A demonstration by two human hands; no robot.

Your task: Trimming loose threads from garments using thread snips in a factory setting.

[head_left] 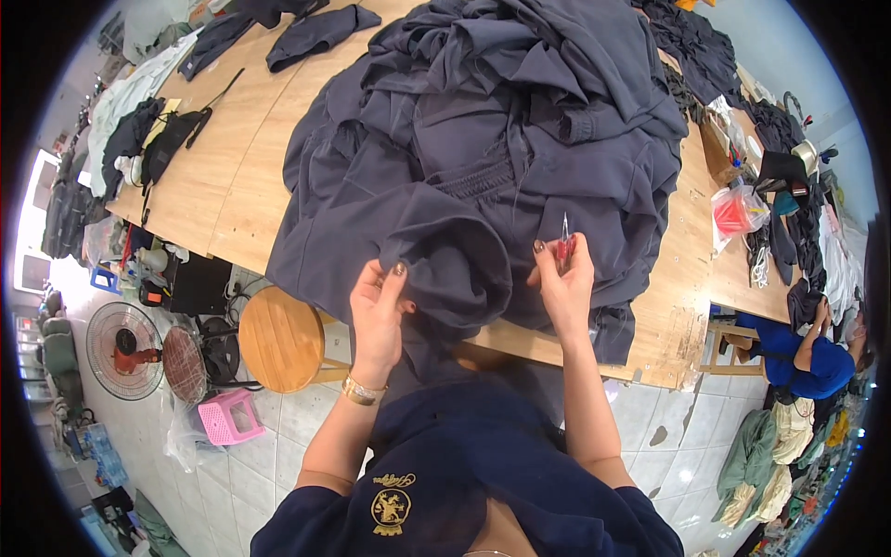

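Observation:
A big heap of dark grey garments (464, 130) covers the middle of the wooden table (251, 186). At its near edge, my left hand (381, 302) pinches the rim of an open tubular part of one garment (367, 227), thumb on top. The opening faces me and droops over the table edge. My right hand (564, 278) is closed around small red-handled thread snips (564, 246), their pointed metal tip upward. The snips are just right of the garment opening, apart from it. Gathered elastic and loose pale threads show on the cloth behind.
To the left stand a round wooden stool (281, 339), a pink plastic stool (230, 418) and a floor fan (125, 351). A person in blue (817, 362) sits at the right. More dark clothing (162, 139) lies at the table's left, and a clear bag with red contents (738, 212) on the right.

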